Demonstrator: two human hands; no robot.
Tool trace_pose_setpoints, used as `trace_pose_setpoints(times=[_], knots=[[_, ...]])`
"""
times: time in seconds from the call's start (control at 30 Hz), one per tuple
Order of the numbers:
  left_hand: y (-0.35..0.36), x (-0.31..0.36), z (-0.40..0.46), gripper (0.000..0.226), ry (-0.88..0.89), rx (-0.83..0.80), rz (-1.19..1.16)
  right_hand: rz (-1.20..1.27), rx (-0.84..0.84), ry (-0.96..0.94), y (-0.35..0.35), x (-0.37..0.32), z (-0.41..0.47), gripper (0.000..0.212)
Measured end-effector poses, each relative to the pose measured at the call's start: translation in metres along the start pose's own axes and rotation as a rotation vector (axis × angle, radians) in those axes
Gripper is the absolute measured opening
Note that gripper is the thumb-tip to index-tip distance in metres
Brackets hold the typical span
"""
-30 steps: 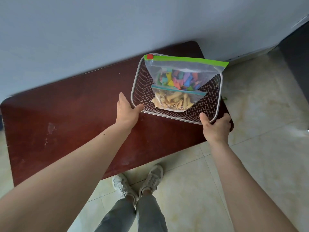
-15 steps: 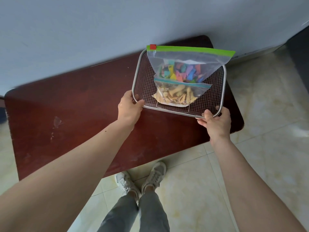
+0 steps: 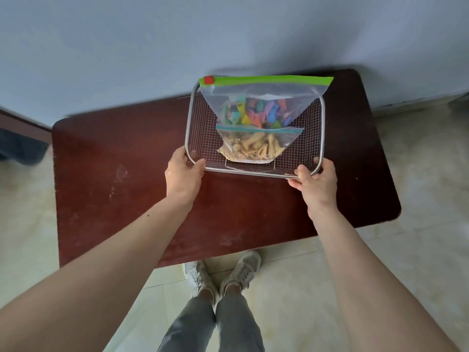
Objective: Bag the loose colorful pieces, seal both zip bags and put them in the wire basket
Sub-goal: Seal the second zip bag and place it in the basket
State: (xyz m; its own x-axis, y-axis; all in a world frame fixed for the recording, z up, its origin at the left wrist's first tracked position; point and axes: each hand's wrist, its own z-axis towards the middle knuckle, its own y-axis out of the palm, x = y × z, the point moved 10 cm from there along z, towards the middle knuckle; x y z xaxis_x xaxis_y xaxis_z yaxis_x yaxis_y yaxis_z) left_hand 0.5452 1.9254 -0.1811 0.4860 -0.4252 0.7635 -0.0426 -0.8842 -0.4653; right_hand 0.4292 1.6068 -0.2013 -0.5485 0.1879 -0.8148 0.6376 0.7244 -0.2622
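While both bags sit inside the wire basket (image 3: 311, 138) on the dark red counter (image 3: 127, 174), each hand grips a near corner — the left hand (image 3: 183, 174) and the right hand (image 3: 316, 181). The big bag (image 3: 261, 97) holds colorful pieces (image 3: 256, 113). The small bag (image 3: 253, 146) holds tan bits — maybe pasta.

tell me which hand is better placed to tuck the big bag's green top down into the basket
Left, probably. The red slider end of the green top is above the basket's left side, nearer the left hand; the right hand grips the opposite near corner.
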Motion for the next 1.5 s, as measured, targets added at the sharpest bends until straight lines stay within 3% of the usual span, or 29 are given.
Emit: trace_pose_setpoints(times=[0.37, 0.5, 0.6, 0.97, 1.5], knots=[[-0.02, -0.03, 0.001, 0.036, -0.093, 0.02, -0.045, -0.044, -0.104, 0.007, 0.028, -0.009, -0.004, 0.034], [-0.018, -0.026, 0.002, 0.023, -0.102, -0.012, -0.069, 0.006, -0.119, 0.083, 0.03, -0.008, -0.002, 0.04], [-0.014, -0.025, 0.001, 0.031, -0.107, -0.035, -0.101, 0.0, -0.143, 0.086, 0.031, -0.011, 0.001, 0.032], [-0.033, -0.05, -0.011, 0.043, -0.194, 0.141, -0.285, -0.064, -0.248, 0.05, 0.062, -0.026, 0.009, 0.037], [-0.066, -0.057, 0.013, 0.046, -0.168, 0.198, -0.344, -0.011, -0.272, 0.07, 0.105, -0.029, 0.002, 0.034]])
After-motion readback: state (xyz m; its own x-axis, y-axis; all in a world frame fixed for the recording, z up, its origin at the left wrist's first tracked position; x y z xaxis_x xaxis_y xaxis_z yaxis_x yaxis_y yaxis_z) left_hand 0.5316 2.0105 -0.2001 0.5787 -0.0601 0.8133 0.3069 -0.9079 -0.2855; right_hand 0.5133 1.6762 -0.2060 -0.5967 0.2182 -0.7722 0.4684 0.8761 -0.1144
